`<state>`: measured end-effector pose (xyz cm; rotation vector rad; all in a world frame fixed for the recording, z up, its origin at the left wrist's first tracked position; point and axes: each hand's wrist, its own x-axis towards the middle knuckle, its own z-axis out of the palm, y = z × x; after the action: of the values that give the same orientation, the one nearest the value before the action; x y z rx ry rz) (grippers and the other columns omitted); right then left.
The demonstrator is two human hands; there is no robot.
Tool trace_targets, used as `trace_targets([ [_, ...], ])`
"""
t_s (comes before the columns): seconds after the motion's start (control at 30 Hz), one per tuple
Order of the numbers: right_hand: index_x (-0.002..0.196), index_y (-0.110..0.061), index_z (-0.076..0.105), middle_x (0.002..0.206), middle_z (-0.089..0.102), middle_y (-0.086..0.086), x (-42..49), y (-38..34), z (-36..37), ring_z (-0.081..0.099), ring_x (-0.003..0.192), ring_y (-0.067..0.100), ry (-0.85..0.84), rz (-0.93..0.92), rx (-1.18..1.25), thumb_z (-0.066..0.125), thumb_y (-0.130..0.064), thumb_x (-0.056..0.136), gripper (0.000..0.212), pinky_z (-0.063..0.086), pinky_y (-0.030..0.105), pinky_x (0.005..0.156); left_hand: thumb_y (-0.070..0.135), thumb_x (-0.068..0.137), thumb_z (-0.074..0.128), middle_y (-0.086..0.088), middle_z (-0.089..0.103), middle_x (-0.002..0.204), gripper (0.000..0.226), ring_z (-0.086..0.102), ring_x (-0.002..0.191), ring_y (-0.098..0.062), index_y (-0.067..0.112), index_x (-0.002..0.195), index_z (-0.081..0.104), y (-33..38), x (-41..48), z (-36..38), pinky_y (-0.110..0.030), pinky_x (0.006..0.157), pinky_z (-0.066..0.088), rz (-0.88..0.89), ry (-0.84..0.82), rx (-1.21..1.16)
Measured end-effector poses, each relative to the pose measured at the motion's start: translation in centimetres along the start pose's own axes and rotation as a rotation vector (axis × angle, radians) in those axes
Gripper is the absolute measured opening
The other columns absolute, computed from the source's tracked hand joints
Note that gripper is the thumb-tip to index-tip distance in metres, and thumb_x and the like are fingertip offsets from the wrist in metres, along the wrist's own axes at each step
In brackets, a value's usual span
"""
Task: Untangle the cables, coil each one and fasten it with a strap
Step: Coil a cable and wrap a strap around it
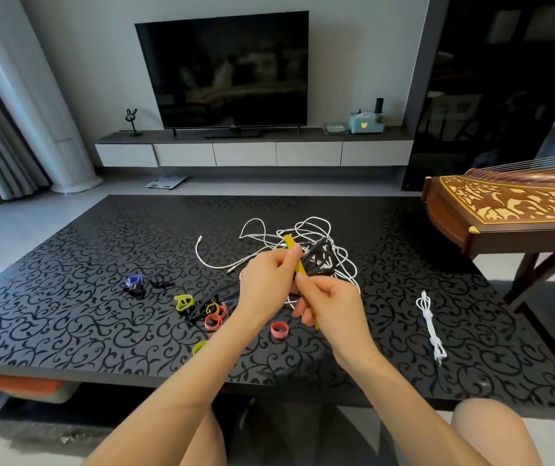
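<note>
Now, left hand (267, 279): raised over the bench (387, 351), fingers curled, pinching the upper part of the strap (290, 242).
Right hand (331, 306): nearer the person and just below the left; thumb and fingers pinch the strap's lower part, and its tail pokes out under the palm.
Strap: yellow, drawn fairly straight between the two pinches; its long axis runs from the far top end down toward the person, leaning a little to the right.
Black cable (320, 262): a bunched coil just right of the strap and touching it, past the left fingertips. Which fingers carry it is hidden.
Key relation: the coil sits on the strap's right side, between the two pinches. Wrapping likely means taking one end round the bundle, across the strap's axis. The left hand is nearer the coil, the right nearer the tail.
White tangle (303, 232): loose loops on the bench behind and beneath the hands, close to the coil; they could snag.
Done cable (430, 326): white, long and narrow, seemingly bound, well apart to the right.
Spare straps (213, 321): scattered left of the wrists, one pink ring just below them.
Room: bare bench lies left and toward the near edge; a zither (511, 203) crowds the far right corner.
</note>
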<state>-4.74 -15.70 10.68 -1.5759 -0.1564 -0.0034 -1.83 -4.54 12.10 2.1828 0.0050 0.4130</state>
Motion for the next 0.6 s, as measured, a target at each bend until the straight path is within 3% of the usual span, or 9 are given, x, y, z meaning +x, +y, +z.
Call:
trace_targets([
  [0.07,0.091,-0.011,0.072,0.062,0.064,0.003,-0.5,0.4,-0.3,0.057,0.052,0.007,-0.069,-0.013,-0.028,0.051,-0.014,0.096,0.022,0.047,0.017,0.054,0.037,0.097,0.047,0.008,0.047,0.048,0.038,0.050,0.051,-0.013,0.017,0.064,0.052,-0.1,0.4,0.1,-0.041,0.063,0.046,-0.040,0.041,-0.108],
  [0.17,0.088,-0.029,0.071,0.079,0.073,-0.005,-1.4,1.7,-1.2,0.067,0.075,0.006,-0.086,-0.048,-0.128,0.055,-0.016,0.094,0.022,0.054,0.027,0.075,0.033,0.096,0.050,0.013,0.047,0.044,0.030,0.048,0.041,-0.001,0.016,0.073,0.055,0.0,0.6,-0.4,-0.030,0.055,0.041,-0.068,0.052,-0.232],
  [0.27,0.088,-0.044,0.069,0.086,0.069,-0.010,-2.2,3.0,-2.0,0.063,0.083,0.008,0.018,-0.099,-0.302,0.061,-0.029,0.090,0.017,0.051,0.026,0.078,0.038,0.094,0.053,0.013,0.055,0.055,0.027,0.053,0.056,-0.006,0.021,0.076,0.065,-0.1,0.6,-0.5,-0.032,0.063,0.048,-0.066,0.007,-0.287],
  [0.33,0.081,-0.048,0.069,0.077,0.066,-0.004,-2.3,3.3,-2.1,0.060,0.072,0.011,0.052,-0.071,-0.373,0.061,-0.035,0.089,0.017,0.047,0.023,0.075,0.042,0.090,0.055,0.005,0.058,0.064,0.029,0.052,0.065,-0.013,0.023,0.074,0.069,0.0,0.5,-0.5,-0.036,0.067,0.043,-0.083,-0.018,-0.349],
  [0.4,0.084,-0.039,0.073,0.057,0.057,0.002,-2.5,3.0,-2.0,0.046,0.048,0.011,0.014,0.059,-0.241,0.060,-0.032,0.091,0.016,0.041,0.019,0.058,0.039,0.092,0.055,-0.005,0.056,0.070,0.031,0.048,0.068,-0.020,0.019,0.074,0.070,0.6,0.1,-0.4,-0.036,0.065,0.037,-0.097,-0.038,-0.426],
  [0.47,0.094,-0.019,0.073,0.055,0.053,0.010,-2.6,2.7,-1.8,0.040,0.041,0.009,-0.076,0.212,-0.003,0.055,-0.024,0.095,0.018,0.037,0.019,0.046,0.031,0.094,0.055,-0.008,0.054,0.070,0.032,0.048,0.070,-0.022,0.013,0.072,0.069,1.2,-0.3,-0.4,-0.033,0.064,0.037,-0.112,-0.064,-0.494],
  [0.57,0.092,0.000,0.065,0.063,0.064,0.011,-2.5,2.2,-1.7,0.059,0.052,0.014,-0.131,0.322,0.461,0.047,-0.006,0.096,0.019,0.051,0.023,0.052,0.024,0.094,0.057,0.003,0.062,0.064,0.037,0.066,0.079,-0.025,0.022,0.058,0.068,1.9,-0.5,-0.7,-0.027,0.066,0.046,-0.154,-0.125,-0.626],
  [0.6,0.087,0.002,0.065,0.066,0.066,0.012,-2.3,2.2,-1.9,0.063,0.055,0.016,-0.109,0.367,0.650,0.045,0.000,0.093,0.021,0.054,0.024,0.054,0.022,0.093,0.057,0.000,0.066,0.069,0.035,0.068,0.082,-0.024,0.020,0.060,0.068,2.0,-0.6,-0.8,-0.028,0.068,0.049,-0.156,-0.150,-0.661],
])
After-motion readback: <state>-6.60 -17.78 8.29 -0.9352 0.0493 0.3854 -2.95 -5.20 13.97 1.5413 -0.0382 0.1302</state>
